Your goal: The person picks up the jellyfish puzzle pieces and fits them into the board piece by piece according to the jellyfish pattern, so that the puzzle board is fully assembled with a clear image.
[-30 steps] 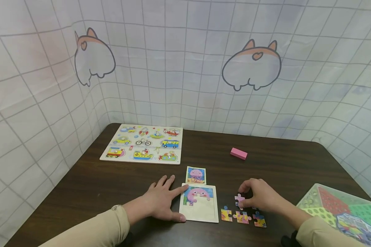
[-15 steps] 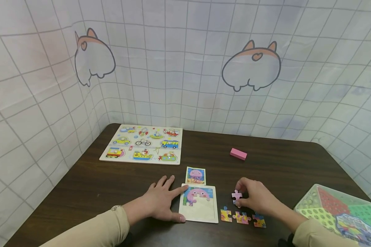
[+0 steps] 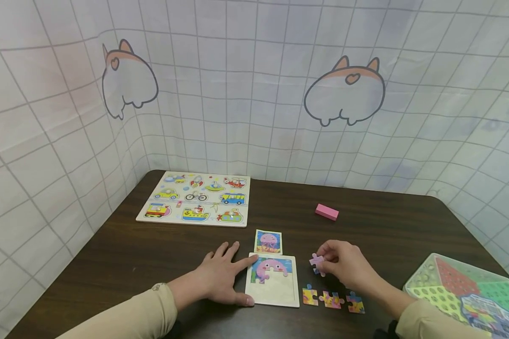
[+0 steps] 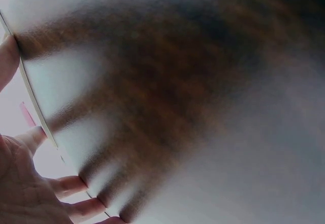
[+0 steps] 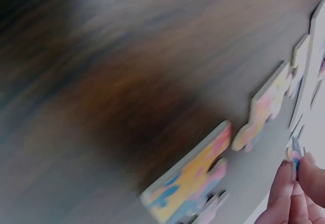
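Note:
My right hand [image 3: 348, 264] pinches a pink-purple jigsaw piece [image 3: 316, 261] between thumb and fingers, just right of the puzzle tray [image 3: 280, 293]. The same piece [image 5: 294, 153] shows edge-on in the right wrist view. Pink jellyfish pieces [image 3: 271, 267] fill the tray's upper part; its lower part is bare. With fingers spread, my left hand [image 3: 221, 278] rests on the table, index fingertip and thumb at the tray's left edge. Loose yellow-and-blue pieces [image 3: 310, 295] lie below the right hand, including a middle piece [image 3: 332, 300] and a right piece [image 3: 356, 302].
A small jellyfish picture card [image 3: 268, 241] touches the tray's far edge. Farther back lie a vehicle peg-puzzle board [image 3: 197, 197] and a pink block [image 3: 327, 212]. A clear-lidded colourful box [image 3: 466, 287] sits at the right, beside the right forearm.
My right hand has lifted the pink-purple piece and carried it leftward and slightly away, closer to the tray; the piece has tilted. My left hand stays in place.

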Action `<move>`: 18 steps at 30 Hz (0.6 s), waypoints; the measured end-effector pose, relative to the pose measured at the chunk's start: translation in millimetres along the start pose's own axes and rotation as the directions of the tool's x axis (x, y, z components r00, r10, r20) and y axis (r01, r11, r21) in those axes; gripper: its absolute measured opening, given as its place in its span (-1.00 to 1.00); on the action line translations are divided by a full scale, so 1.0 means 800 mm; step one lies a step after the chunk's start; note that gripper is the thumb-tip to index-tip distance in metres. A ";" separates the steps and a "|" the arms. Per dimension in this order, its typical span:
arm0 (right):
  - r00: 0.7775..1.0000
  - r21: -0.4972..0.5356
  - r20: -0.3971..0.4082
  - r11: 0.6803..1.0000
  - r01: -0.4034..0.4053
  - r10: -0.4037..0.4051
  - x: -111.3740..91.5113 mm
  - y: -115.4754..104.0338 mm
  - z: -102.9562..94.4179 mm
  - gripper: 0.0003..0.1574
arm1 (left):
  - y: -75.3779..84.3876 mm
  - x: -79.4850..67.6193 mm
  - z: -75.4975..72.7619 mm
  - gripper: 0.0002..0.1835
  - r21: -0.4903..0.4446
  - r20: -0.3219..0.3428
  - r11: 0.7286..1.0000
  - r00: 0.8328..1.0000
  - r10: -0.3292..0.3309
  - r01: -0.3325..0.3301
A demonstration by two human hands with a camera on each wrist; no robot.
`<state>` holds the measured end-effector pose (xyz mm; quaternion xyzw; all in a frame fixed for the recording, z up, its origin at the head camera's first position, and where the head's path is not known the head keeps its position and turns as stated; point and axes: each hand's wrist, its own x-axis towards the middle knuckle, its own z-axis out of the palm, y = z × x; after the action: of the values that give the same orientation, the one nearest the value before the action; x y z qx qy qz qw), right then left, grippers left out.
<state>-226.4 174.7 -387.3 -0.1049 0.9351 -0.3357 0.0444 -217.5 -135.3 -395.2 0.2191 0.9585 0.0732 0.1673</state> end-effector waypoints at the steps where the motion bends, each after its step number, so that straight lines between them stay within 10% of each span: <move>1: 1.000 0.015 -0.005 1.000 -0.006 0.006 0.001 -0.002 0.000 -0.85 | 0.000 0.000 0.000 0.03 0.000 -0.001 1.000 1.000 0.001 -0.001; 18: 0.981 0.366 0.161 0.917 -0.158 0.105 0.015 -0.032 0.029 -0.73 | 0.001 -0.002 -0.002 0.03 -0.003 -0.004 1.000 1.000 0.007 -0.007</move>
<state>-230.5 138.4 -389.2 -0.0542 0.8528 -0.4972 0.1506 -216.5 -135.6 -393.5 0.2222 0.9579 0.0758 0.1655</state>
